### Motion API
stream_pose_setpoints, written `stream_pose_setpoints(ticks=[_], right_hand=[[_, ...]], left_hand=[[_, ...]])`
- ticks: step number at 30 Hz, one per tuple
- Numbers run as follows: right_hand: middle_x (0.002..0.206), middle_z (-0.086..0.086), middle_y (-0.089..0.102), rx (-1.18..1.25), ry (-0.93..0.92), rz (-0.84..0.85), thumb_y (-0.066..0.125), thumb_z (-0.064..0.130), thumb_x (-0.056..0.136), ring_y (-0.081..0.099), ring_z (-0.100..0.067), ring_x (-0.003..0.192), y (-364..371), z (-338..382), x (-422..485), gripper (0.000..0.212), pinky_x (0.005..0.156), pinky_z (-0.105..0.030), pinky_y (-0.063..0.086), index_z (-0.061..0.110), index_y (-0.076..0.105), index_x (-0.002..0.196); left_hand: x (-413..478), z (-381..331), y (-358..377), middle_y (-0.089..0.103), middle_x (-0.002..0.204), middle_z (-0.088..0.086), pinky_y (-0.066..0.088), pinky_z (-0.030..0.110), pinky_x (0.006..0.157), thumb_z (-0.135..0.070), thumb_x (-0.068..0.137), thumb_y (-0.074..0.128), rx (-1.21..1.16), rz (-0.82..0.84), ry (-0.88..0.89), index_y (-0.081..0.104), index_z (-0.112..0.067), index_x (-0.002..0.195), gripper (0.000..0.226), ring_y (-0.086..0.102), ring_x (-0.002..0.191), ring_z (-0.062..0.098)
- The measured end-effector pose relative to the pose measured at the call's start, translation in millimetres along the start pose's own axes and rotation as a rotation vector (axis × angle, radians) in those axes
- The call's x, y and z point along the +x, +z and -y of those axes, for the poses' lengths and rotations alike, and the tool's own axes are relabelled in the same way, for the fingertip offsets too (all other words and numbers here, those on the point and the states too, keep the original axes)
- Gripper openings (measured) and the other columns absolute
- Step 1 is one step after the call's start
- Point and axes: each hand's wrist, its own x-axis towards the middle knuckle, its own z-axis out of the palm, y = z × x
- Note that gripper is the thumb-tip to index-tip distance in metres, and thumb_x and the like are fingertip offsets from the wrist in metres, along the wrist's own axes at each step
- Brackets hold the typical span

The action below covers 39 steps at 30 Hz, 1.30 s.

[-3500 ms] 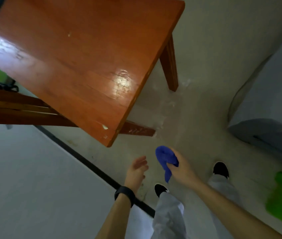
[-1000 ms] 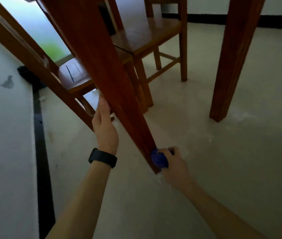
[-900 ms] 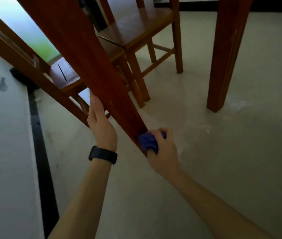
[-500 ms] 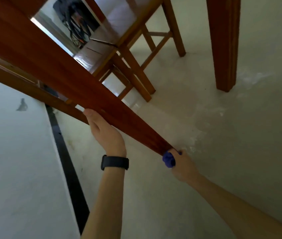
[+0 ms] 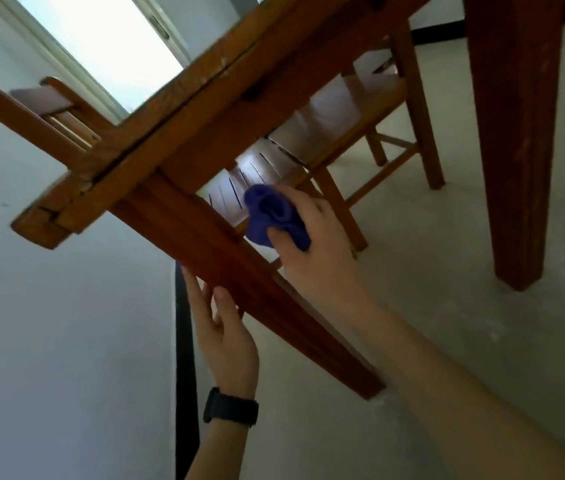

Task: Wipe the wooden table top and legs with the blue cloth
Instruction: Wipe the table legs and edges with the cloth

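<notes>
Pale floor and white wall frame the bench leg, slanting from upper left to lower right. Right hand, fingers bunched round the blue cloth, presses near its top; left hand, fingers spread flat, braces underneath. Loose grip: cloth could slip off.

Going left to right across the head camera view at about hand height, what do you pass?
White wall → black baseboard strip → left hand, fingers against the near table leg → blue cloth bunched in the right hand → far table leg.
</notes>
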Motion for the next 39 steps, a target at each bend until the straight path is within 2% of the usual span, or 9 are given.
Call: stream_pose_setpoints(ticks=[8, 13, 18, 24, 27, 29, 31, 34, 39], right_hand=[[0.138, 0.000, 0.045, -0.003, 0.129, 0.086, 0.055, 0.015, 0.095, 0.049, -0.015, 0.123, 24.9, -49.5, -36.8, 0.039, 0.102, -0.018, 0.042, 0.033, 0.050, 0.130], [0.124, 0.002, 0.056, -0.600, 0.473, 0.535, 0.039, 0.036, 0.101, 0.058, -0.022, 0.109, -50.6, -163.8, -111.6, 0.026, 0.088, -0.033, 0.049, 0.051, 0.037, 0.122], [0.127, 0.013, 0.053, -0.230, 0.235, 0.096, 0.053, 0.042, 0.095, 0.053, -0.005, 0.112, -22.0, -87.2, -42.1, 0.050, 0.094, -0.026, 0.048, 0.033, 0.038, 0.142], [0.130, -0.007, 0.048, -0.252, 0.073, -0.012, 0.045, 0.041, 0.096, 0.051, -0.016, 0.108, 23.6, -79.6, -48.4, 0.048, 0.089, -0.020, 0.045, 0.026, 0.044, 0.141], [0.129, -0.006, 0.053, -0.608, 0.434, 0.347, 0.044, 0.026, 0.100, 0.053, -0.025, 0.109, -11.8, -171.1, -111.0, 0.042, 0.088, -0.029, 0.048, 0.026, 0.044, 0.142], [0.133, -0.004, 0.056, -0.778, 0.768, 0.648, 0.040, 0.043, 0.100, 0.055, -0.026, 0.117, -46.1, -211.2, -137.9, 0.044, 0.096, -0.032, 0.046, 0.027, 0.047, 0.140], [0.130, -0.006, 0.058, -0.757, 0.904, 0.511, 0.046, 0.045, 0.097, 0.058, -0.027, 0.115, -64.9, -225.6, -138.3, 0.046, 0.095, -0.033, 0.044, 0.026, 0.049, 0.139], [0.120, -0.005, 0.061, -0.498, 0.701, 0.075, 0.052, 0.027, 0.097, 0.060, -0.027, 0.103, -60.3, -211.9, -112.9, 0.044, 0.083, -0.034, 0.047, 0.027, 0.044, 0.140], [0.127, -0.001, 0.037, -0.288, 0.594, 0.089, 0.049, 0.006, 0.096, 0.047, -0.018, 0.111, -9.1, -210.4, -125.1, 0.050, 0.089, -0.017, 0.034, 0.021, 0.042, 0.144]], left_hand=[[7.5, -37.3, 18.3, 0.045, 0.145, -0.015, 0.050, 0.035, 0.100, -0.039, 0.099, 0.051, 0.161, -0.130, -0.036, 0.010, -0.051, 0.150, 0.067, 0.051, 0.123, 0.001], [9.6, -46.9, 18.9, 0.047, 0.146, -0.010, 0.047, 0.042, 0.103, -0.039, 0.098, 0.052, 0.152, -0.107, -0.076, 0.010, -0.057, 0.148, 0.068, 0.052, 0.129, 0.014], [10.5, -52.5, 28.0, 0.045, 0.146, -0.014, 0.052, 0.036, 0.097, -0.037, 0.099, 0.052, 0.137, -0.101, -0.082, 0.012, -0.059, 0.146, 0.066, 0.055, 0.125, 0.013], [15.7, -42.0, 23.2, 0.045, 0.148, -0.009, 0.048, 0.047, 0.101, -0.043, 0.098, 0.052, 0.152, -0.132, -0.080, 0.009, -0.059, 0.147, 0.067, 0.051, 0.130, 0.020], [14.0, -36.3, 15.9, 0.046, 0.147, -0.008, 0.047, 0.045, 0.103, -0.044, 0.096, 0.053, 0.162, -0.143, -0.074, 0.009, -0.058, 0.147, 0.068, 0.052, 0.129, 0.020], [11.8, -33.9, 14.8, 0.045, 0.148, -0.006, 0.048, 0.041, 0.102, -0.044, 0.096, 0.054, 0.179, -0.154, -0.068, 0.009, -0.053, 0.150, 0.071, 0.052, 0.129, 0.020], [12.4, -32.6, 16.8, 0.045, 0.147, -0.005, 0.048, 0.035, 0.099, -0.045, 0.096, 0.055, 0.183, -0.158, -0.045, 0.009, -0.050, 0.151, 0.072, 0.053, 0.128, 0.018], [10.2, -22.5, 24.5, 0.045, 0.145, -0.012, 0.048, 0.025, 0.095, -0.045, 0.096, 0.054, 0.152, -0.139, -0.029, 0.011, -0.050, 0.151, 0.069, 0.054, 0.122, 0.007], [-13.9, 3.6, 31.4, 0.045, 0.136, -0.030, 0.045, 0.007, 0.089, -0.038, 0.099, 0.052, 0.121, -0.104, -0.080, 0.015, -0.040, 0.154, 0.066, 0.051, 0.112, -0.018]])
